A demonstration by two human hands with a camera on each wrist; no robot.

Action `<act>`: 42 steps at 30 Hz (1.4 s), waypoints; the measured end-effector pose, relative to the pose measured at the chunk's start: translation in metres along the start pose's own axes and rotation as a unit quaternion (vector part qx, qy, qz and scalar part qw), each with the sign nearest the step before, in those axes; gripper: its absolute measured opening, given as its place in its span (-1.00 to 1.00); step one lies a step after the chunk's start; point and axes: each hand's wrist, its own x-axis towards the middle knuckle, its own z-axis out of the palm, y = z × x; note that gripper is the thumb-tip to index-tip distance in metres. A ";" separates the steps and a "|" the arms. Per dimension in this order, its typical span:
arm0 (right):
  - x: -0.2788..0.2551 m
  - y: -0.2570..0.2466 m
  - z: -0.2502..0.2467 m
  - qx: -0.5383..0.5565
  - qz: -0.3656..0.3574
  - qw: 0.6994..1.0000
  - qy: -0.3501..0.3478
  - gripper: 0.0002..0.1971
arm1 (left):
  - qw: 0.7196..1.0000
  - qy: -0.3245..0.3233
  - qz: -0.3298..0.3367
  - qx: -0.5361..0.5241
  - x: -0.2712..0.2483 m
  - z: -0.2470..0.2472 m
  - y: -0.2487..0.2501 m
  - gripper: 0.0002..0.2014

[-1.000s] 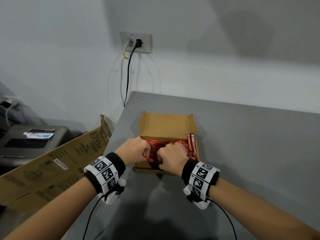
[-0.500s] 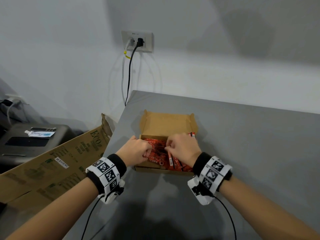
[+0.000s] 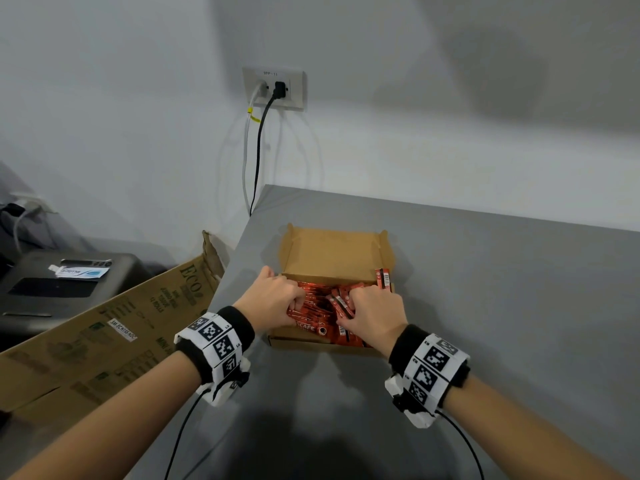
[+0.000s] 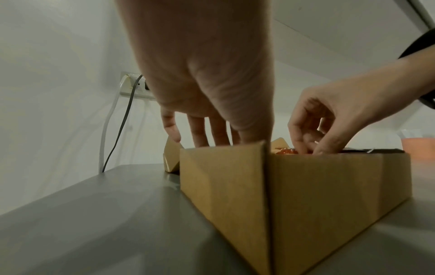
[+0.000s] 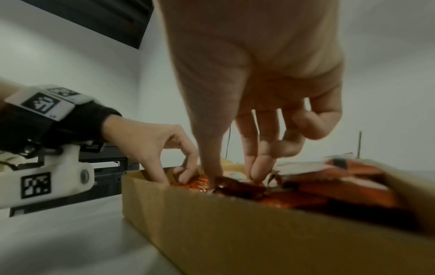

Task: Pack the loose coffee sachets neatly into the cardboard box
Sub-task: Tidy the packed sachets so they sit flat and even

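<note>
An open brown cardboard box (image 3: 336,251) sits on the grey table (image 3: 502,306), filled with red coffee sachets (image 3: 317,318). Both hands are down inside it. My left hand (image 3: 296,303) is at the box's left side, fingers curled into the sachets, thumb out by the left wall. My right hand (image 3: 349,303) is right of the middle, thumb and fingers pinching sachets (image 5: 329,186). The right wrist view shows both hands (image 5: 235,174) (image 5: 174,176) dug into the pile. Two sachets (image 3: 382,278) stick up at the back right corner. The box wall (image 4: 306,186) hides my left fingertips.
The box's lid flap lies open toward the wall. The table's left edge runs close beside the box. A large cardboard carton (image 3: 104,334) leans below it, next to a black device (image 3: 52,282). Two cables hang from a wall socket (image 3: 273,88).
My right hand slid from the box's front middle toward the right over the sachets. My left hand stayed at the left side, and its thumb now reaches out toward the left wall.
</note>
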 end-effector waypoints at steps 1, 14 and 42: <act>0.001 0.000 0.000 0.008 0.001 1.000 -0.001 -0.72 | 1.000 -0.001 -0.001 -0.005 0.000 0.001 -0.001 -0.82; 0.004 -0.005 -0.012 0.252 -0.075 0.965 0.021 -0.80 | 0.996 0.013 -0.008 -0.085 -0.005 0.008 -0.003 -0.84; 0.002 -0.022 0.010 0.208 -0.176 0.957 -0.101 -0.82 | 0.993 -0.004 -0.015 -0.120 -0.003 0.006 -0.008 -0.87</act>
